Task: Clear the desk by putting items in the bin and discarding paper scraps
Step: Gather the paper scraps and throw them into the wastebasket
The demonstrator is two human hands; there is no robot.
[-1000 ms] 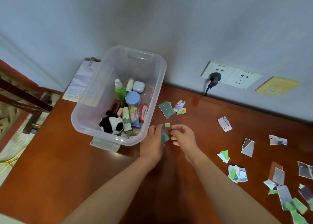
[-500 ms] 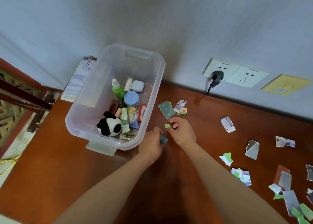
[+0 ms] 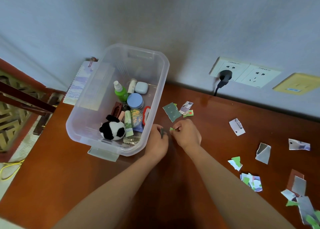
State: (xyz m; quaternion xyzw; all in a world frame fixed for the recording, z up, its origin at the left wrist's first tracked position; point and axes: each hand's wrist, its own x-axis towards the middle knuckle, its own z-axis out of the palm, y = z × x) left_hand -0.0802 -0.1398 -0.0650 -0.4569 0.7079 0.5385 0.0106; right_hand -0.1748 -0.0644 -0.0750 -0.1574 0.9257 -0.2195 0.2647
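pinching dark scrap (image 3: 162, 131) in left hand (image 3: 157, 140); right hand (image 3: 187, 133) grip closed on green scrap (image 3: 171, 129).

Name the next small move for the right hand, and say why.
Probably slip the small bright green paper scrap pinched in the right hand into the left hand, which holds a dark grey-green paper scrap right beside it. That would free the right hand for the torn paper pieces lying just beyond on the brown wooden desk.

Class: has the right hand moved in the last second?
Yes: the right hand edged nearer the dark green scrap and now pinches the small green scrap.
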